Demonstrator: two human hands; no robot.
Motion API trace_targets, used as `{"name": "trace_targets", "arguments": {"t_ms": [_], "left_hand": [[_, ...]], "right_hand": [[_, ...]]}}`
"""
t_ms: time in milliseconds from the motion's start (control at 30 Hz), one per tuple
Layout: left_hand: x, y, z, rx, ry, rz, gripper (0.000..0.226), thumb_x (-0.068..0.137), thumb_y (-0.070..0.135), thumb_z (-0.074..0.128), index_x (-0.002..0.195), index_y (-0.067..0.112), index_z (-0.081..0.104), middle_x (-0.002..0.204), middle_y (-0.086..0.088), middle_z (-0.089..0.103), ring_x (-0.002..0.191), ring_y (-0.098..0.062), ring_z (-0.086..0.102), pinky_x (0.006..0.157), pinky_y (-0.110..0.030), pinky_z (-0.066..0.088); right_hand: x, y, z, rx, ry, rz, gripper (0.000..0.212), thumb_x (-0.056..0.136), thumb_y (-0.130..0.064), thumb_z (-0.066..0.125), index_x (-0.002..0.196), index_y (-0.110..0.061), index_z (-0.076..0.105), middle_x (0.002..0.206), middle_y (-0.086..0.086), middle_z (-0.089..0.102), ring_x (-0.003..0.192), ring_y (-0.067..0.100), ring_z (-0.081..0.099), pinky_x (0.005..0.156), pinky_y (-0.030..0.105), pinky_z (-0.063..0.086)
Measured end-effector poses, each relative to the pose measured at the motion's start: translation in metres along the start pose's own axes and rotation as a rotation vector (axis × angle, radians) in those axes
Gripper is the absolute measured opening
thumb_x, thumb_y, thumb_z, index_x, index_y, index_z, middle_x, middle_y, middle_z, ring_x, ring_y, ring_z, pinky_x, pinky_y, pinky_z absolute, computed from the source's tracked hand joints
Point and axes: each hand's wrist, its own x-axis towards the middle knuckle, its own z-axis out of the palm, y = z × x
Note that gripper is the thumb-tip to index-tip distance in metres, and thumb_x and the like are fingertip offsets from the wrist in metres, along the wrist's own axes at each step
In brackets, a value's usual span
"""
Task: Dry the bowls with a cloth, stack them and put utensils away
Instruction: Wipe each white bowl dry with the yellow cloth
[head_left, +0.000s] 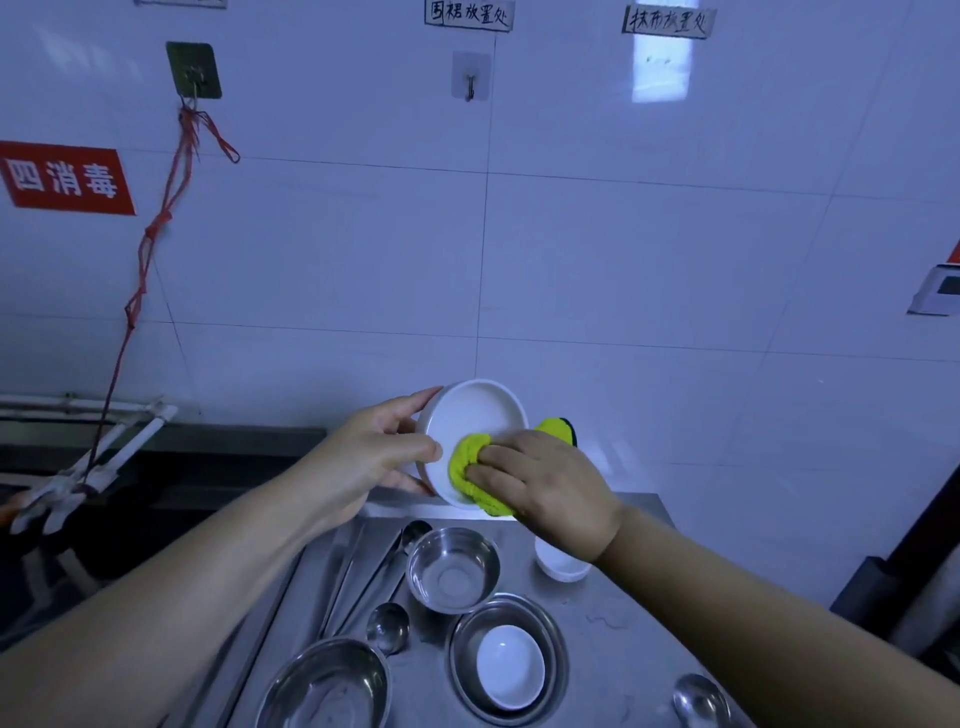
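Our left hand grips the white bowl above the worktop; right hand clamps the yellow cloth inside it, hiding the bowl's lower rim.

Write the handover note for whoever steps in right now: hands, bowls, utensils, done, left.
Left hand grips the rim of a white bowl, held tilted above the steel counter.
Right hand presses a yellow cloth into that bowl: drying under way.
On the counter: a steel bowl, a small white bowl inside a steel dish, another steel bowl, a white bowl partly hidden under the right wrist.
Ladles and spoons lie loose.
Nothing put away; dry the rest, stack them, store utensils.
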Motion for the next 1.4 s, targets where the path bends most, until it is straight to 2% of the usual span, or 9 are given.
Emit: {"name": "trace_targets", "arguments": {"t_ms": [133, 233, 367, 467, 667, 767, 933, 1267, 1400], "left_hand": [[0.001, 0.004, -0.008, 0.585, 0.053, 0.180, 0.079, 0.070, 0.027, 0.072, 0.142, 0.030, 0.040, 0.129, -0.001, 0.054, 0.115, -0.017, 0.056, 0.097, -0.033, 0.047], [0.000, 0.004, -0.014, 1.412, 0.152, 0.723, 0.053, 0.085, 0.014, 0.058, 0.135, 0.029, 0.050, 0.132, 0.001, 0.053, 0.123, -0.018, 0.049, 0.091, -0.034, 0.049], [0.003, 0.012, -0.008, 1.749, -0.035, 1.215, 0.034, 0.080, 0.005, 0.039, 0.081, 0.017, 0.071, 0.080, -0.002, 0.067, 0.088, -0.025, 0.068, 0.101, -0.029, 0.039], [0.000, 0.015, -0.005, 1.854, -0.083, 1.088, 0.024, 0.068, 0.004, 0.046, 0.065, 0.022, 0.061, 0.065, 0.006, 0.054, 0.068, -0.017, 0.059, 0.060, -0.023, 0.037], [-0.005, -0.016, 0.006, 0.772, 0.201, 0.236, 0.020, 0.087, 0.009, 0.059, 0.084, 0.026, 0.070, 0.081, 0.008, 0.071, 0.078, -0.010, 0.065, 0.072, -0.027, 0.049], [-0.005, -0.016, 0.024, 0.179, 0.148, 0.098, 0.018, 0.084, -0.001, 0.063, 0.082, 0.016, 0.072, 0.078, -0.001, 0.074, 0.072, -0.013, 0.067, 0.068, -0.020, 0.053], [-0.006, -0.017, 0.038, 0.096, 0.136, 0.092, 0.014, 0.089, -0.002, 0.056, 0.089, 0.002, 0.070, 0.081, -0.012, 0.071, 0.072, -0.018, 0.065, 0.065, -0.022, 0.051], [-0.016, 0.000, 0.037, -0.133, 0.149, 0.149, 0.037, 0.089, -0.006, 0.050, 0.076, 0.015, 0.077, 0.083, -0.005, 0.075, 0.073, -0.014, 0.070, 0.063, -0.022, 0.055], [-0.014, 0.002, 0.027, -0.285, 0.229, 0.180, 0.033, 0.089, -0.007, 0.047, 0.079, 0.010, 0.073, 0.076, -0.001, 0.074, 0.068, -0.010, 0.069, 0.058, -0.021, 0.055]], "right_hand": [[0.001, 0.011, -0.006, 0.032, -0.093, 0.065, 0.037, 0.059, -0.009, 0.083, 0.093, -0.013, 0.069, 0.089, 0.002, 0.066, 0.072, 0.026, 0.058, 0.064, 0.029, 0.044], [-0.001, 0.015, -0.011, 0.107, -0.116, 0.160, 0.055, 0.045, -0.016, 0.091, 0.095, -0.016, 0.069, 0.092, 0.000, 0.068, 0.074, 0.025, 0.062, 0.066, 0.027, 0.049], [0.000, 0.013, -0.015, 0.167, -0.110, 0.151, 0.053, 0.052, -0.016, 0.090, 0.099, -0.018, 0.065, 0.095, -0.001, 0.068, 0.079, 0.024, 0.061, 0.069, 0.028, 0.047], [-0.002, 0.015, -0.018, 0.224, -0.055, 0.120, 0.051, 0.064, -0.010, 0.083, 0.109, -0.015, 0.059, 0.103, 0.004, 0.066, 0.085, 0.028, 0.060, 0.073, 0.033, 0.048], [-0.009, 0.007, -0.021, 0.383, 0.238, 0.645, 0.069, 0.066, 0.009, 0.060, 0.124, -0.028, 0.049, 0.121, -0.007, 0.057, 0.109, 0.016, 0.051, 0.095, 0.031, 0.043], [-0.005, -0.014, -0.011, 0.449, 0.104, 0.547, 0.078, 0.067, -0.003, 0.064, 0.139, -0.021, 0.040, 0.144, -0.006, 0.037, 0.133, 0.018, 0.032, 0.112, 0.019, 0.021], [0.007, -0.045, -0.006, 0.602, 0.157, 0.629, 0.046, 0.095, -0.042, 0.045, 0.139, -0.026, 0.046, 0.152, -0.010, 0.028, 0.146, 0.013, 0.009, 0.116, 0.021, 0.011], [0.020, -0.018, -0.009, 1.252, 0.368, 1.078, 0.039, 0.086, -0.019, 0.045, 0.118, -0.029, 0.064, 0.132, -0.011, 0.057, 0.127, 0.007, 0.047, 0.112, 0.035, 0.032], [0.012, -0.024, -0.009, 1.169, 0.321, 1.151, 0.041, 0.093, -0.008, 0.049, 0.129, -0.026, 0.057, 0.133, -0.010, 0.056, 0.125, 0.007, 0.050, 0.111, 0.042, 0.036]]}}
